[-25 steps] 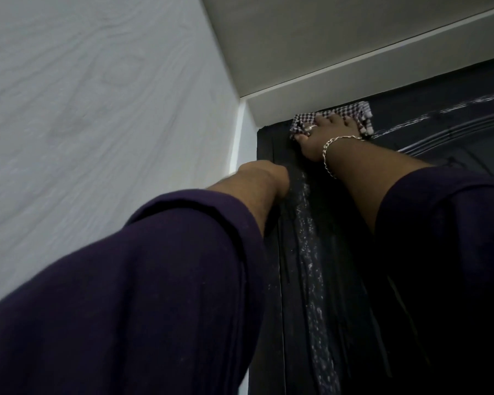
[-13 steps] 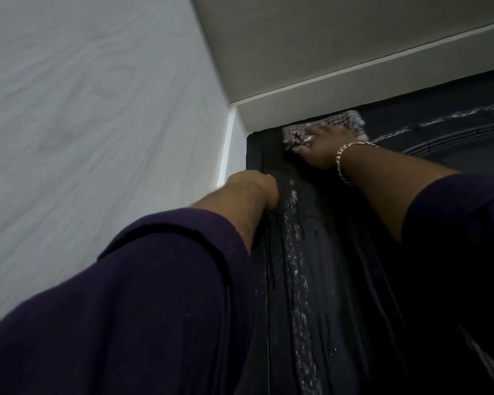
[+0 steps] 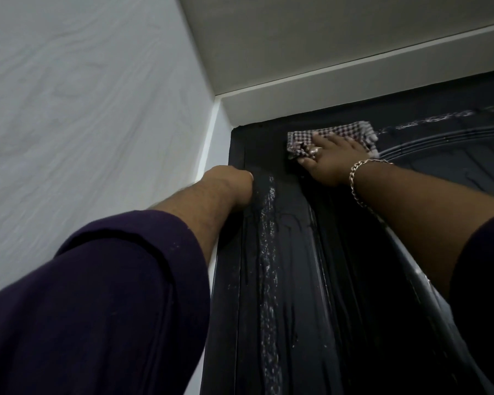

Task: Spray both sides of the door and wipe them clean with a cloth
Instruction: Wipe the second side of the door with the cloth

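the tall black panelled door fills the frame from 6 o'clock up to 1 o'clock, its top edge meeting the pale grey lintel. a white streak of spray foam runs down the door's left panel, with thin drips beside it, and another faint streak lies along the top at 2 o'clock. the right hand lies flat with straight fingers on a checked maroon-and-white cloth, pressing it against the door just under the top edge at about 1 o'clock. a chain bracelet hangs at that wrist and a ring shows on one finger. the left hand curls around the door's left edge near the centre of view, fingers hidden behind it. dark purple sleeves cover both arms. a pale wood-grain wall stands at 9 o'clock.
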